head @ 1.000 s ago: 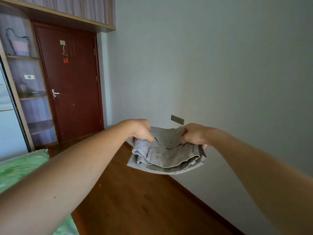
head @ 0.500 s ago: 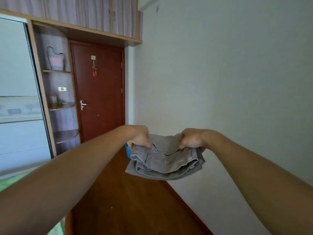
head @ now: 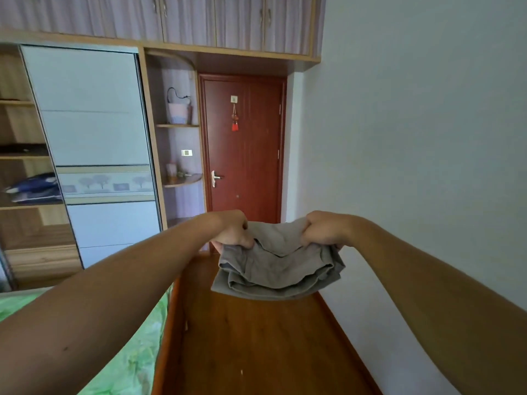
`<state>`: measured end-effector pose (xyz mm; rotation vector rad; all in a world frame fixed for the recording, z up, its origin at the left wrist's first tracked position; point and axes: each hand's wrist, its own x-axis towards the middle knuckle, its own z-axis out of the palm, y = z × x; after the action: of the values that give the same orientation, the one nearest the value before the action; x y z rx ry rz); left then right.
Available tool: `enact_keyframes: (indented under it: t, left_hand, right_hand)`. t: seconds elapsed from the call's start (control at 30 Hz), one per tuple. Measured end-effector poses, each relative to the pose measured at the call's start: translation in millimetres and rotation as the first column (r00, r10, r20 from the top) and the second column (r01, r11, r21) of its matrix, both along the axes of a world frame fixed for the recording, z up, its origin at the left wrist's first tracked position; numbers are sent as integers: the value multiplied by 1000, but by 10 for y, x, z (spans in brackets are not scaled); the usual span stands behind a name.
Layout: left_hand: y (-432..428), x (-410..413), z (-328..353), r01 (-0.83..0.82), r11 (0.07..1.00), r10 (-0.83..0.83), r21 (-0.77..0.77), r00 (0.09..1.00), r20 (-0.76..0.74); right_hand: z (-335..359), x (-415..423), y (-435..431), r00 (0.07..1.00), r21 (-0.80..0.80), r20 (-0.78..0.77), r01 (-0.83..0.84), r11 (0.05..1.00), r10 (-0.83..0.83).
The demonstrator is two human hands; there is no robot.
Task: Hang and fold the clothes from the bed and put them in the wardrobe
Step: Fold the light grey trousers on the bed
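Grey trousers point(head: 278, 266), folded, pinched at both top corners by left hand point(head: 232, 232) and right hand point(head: 320, 230) so the folds hold; wardrobe point(head: 85, 138) lies left

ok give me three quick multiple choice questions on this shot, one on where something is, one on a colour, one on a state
1. Where is the folded garment?
A. on a wardrobe shelf
B. held in the air by the left grip and right grip
C. lying on the floor

2. What colour is the bed sheet?
A. green
B. red
C. black

3. The door is:
A. wide open
B. shut
C. half open

Answers:
1 B: both grips pinch its top edge and it rests on no surface.
2 A: a pale green pattern shows at lower left.
3 B: it sits flush in its frame.
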<state>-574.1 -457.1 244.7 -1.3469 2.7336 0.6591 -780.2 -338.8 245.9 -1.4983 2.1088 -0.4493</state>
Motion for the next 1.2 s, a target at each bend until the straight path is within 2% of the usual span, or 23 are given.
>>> enact_keyframes:
  t: [0.17, 0.3, 0.47, 0.73, 1.2]
  left_hand:
    - [-852, -401, -108, -111, 992, 112, -53, 994, 2]
    - [-1488, -691, -74, -211, 973, 212, -98, 977, 1]
    - [-2293, -861, -42, -321, 938, 326, -132, 945, 12]
    - [-3751, -733, -184, -445, 882, 454, -158, 891, 24]
    - [-7149, -175, -151, -583, 792, 598, -182, 800, 37]
  right_hand:
    - [-41, -553, -1049, 985, -12, -17, -169, 986, 169]
    - [56, -930, -1879, 952, -13, -91, -294, 956, 292]
    - [116, -1197, -2983, 922, -51, -101, -380, 924, 374]
    - [-70, -1122, -4743, 855, -99, -139, -515, 852, 500]
    - [-59, -614, -8432, 773, -114, -127, -634, 765, 622]
